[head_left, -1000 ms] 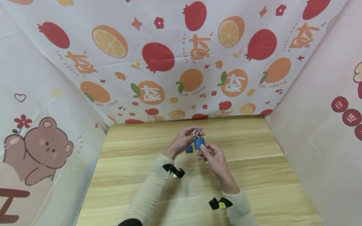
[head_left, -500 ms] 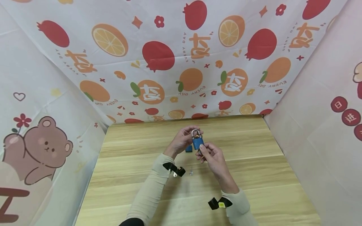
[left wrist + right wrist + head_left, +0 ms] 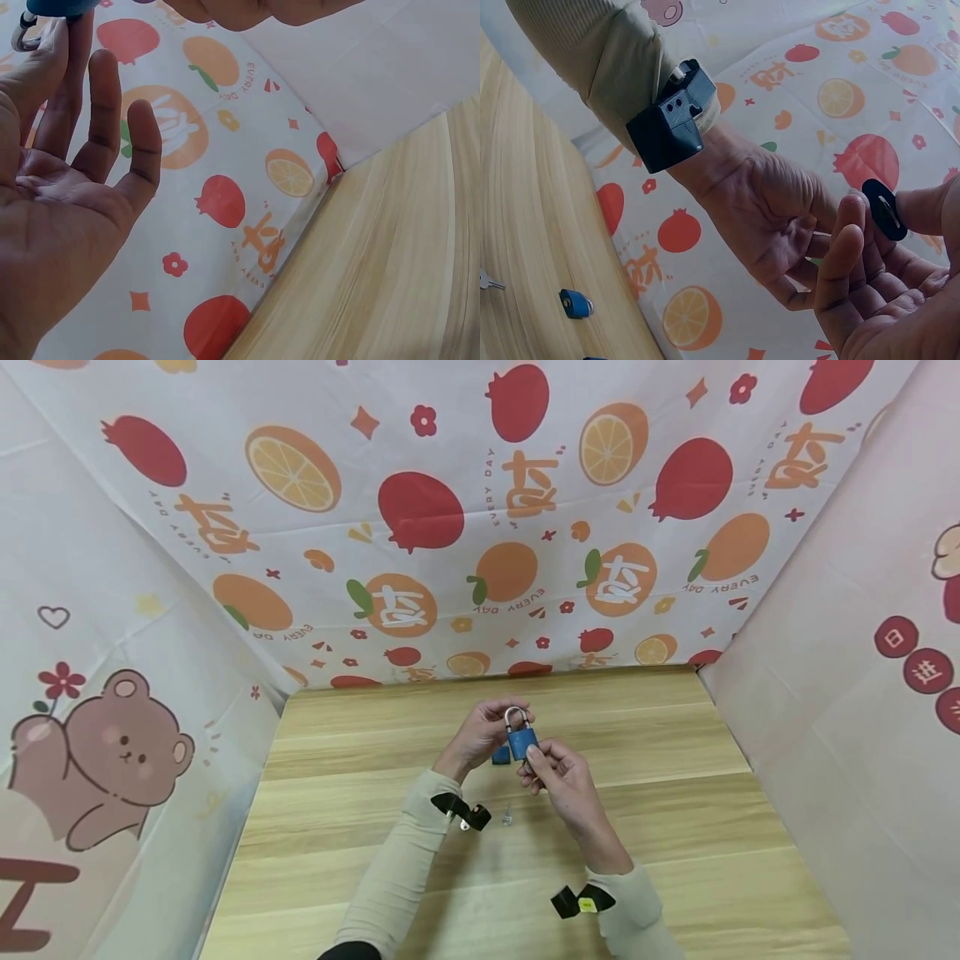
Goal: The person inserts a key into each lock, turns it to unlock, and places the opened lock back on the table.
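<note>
A blue padlock (image 3: pixel 522 743) with a silver shackle is held up above the table. My right hand (image 3: pixel 566 777) pinches its body between thumb and fingers. Behind the shackle, my left hand (image 3: pixel 480 735) holds the padlock with thumb and forefinger; its other fingers stand loosely bent in the left wrist view. At the top edge of that view, part of the padlock (image 3: pixel 64 6) shows, cut off. In the right wrist view, the padlock's dark underside (image 3: pixel 885 210) faces the camera, with a thin metal strip at its middle. The left fingertips are partly hidden there.
A second blue padlock (image 3: pixel 501 755) lies on the wooden table (image 3: pixel 337 827) behind the hands. Nearer the front are a small key (image 3: pixel 507 818) and another small metal piece (image 3: pixel 465 825) beside the left wrist strap. Printed cloth walls (image 3: pixel 420 593) enclose the table's back and sides.
The held padlock has shifted slightly left and tilted a little, the right hand moving with it. Both hands keep their hold, and the things on the table stay put.
</note>
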`<state>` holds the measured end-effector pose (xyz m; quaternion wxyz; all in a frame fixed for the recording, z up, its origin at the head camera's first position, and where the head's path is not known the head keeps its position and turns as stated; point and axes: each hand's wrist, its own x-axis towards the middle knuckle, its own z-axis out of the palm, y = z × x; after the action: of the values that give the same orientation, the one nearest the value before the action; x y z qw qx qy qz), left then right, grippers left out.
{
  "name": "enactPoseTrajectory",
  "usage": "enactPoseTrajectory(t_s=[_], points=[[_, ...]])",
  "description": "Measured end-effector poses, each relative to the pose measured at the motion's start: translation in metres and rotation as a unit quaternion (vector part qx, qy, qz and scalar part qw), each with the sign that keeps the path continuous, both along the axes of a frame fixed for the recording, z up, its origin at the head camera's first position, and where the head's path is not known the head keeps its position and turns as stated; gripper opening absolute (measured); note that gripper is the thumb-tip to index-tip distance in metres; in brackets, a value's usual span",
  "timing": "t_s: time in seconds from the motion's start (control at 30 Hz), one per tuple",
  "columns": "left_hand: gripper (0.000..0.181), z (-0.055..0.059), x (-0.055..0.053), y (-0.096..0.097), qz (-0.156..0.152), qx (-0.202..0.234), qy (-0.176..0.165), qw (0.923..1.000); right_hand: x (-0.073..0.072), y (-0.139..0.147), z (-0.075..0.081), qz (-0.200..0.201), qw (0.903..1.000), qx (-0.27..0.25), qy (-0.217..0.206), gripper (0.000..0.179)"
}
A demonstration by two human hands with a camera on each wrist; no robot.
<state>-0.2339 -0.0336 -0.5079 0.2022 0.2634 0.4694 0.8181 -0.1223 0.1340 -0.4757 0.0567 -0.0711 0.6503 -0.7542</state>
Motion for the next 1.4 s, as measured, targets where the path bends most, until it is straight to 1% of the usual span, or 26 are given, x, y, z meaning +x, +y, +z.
enactPoseTrajectory(t_s=[0.13, 0.33, 0.6, 0.73, 0.83, 0.97, 1.07, 1.17, 1.4], points=[[0.016, 0.001, 0.001, 0.001, 0.010, -0.011, -0.001, 0.9999, 0.000, 0.000, -0.002, -0.003, 1.0000, 0.002, 0.001, 0.034], [0.012, 0.004, 0.002, 0.002, 0.025, -0.038, 0.005, 0.9989, -0.001, 0.000, -0.003, -0.007, 1.0000, 0.004, 0.003, 0.034], [0.013, 0.010, 0.003, -0.001, 0.051, -0.083, 0.040, 0.9945, -0.001, 0.001, -0.004, -0.013, 0.9997, 0.021, -0.001, 0.033], [0.016, 0.014, 0.005, -0.002, 0.059, -0.097, 0.033, 0.9930, -0.001, 0.001, -0.004, -0.018, 0.9995, 0.026, -0.008, 0.032], [0.018, 0.017, 0.006, -0.003, 0.070, -0.107, 0.026, 0.9915, -0.001, 0.001, -0.004, -0.021, 0.9993, 0.031, -0.008, 0.031], [0.015, 0.021, 0.008, -0.005, 0.092, -0.133, 0.031, 0.9864, -0.001, 0.000, -0.006, -0.026, 0.9991, 0.034, -0.005, 0.030], [0.026, 0.024, 0.010, -0.006, 0.104, -0.159, 0.042, 0.9808, -0.001, 0.000, -0.007, -0.030, 0.9991, 0.031, -0.001, 0.030], [0.030, 0.027, 0.010, -0.007, 0.111, -0.182, 0.049, 0.9758, -0.001, -0.001, -0.008, -0.031, 0.9991, 0.029, 0.003, 0.030], [0.027, 0.032, 0.012, -0.009, 0.121, -0.216, 0.049, 0.9676, -0.001, -0.001, -0.010, -0.032, 0.9985, 0.038, 0.022, 0.028]])
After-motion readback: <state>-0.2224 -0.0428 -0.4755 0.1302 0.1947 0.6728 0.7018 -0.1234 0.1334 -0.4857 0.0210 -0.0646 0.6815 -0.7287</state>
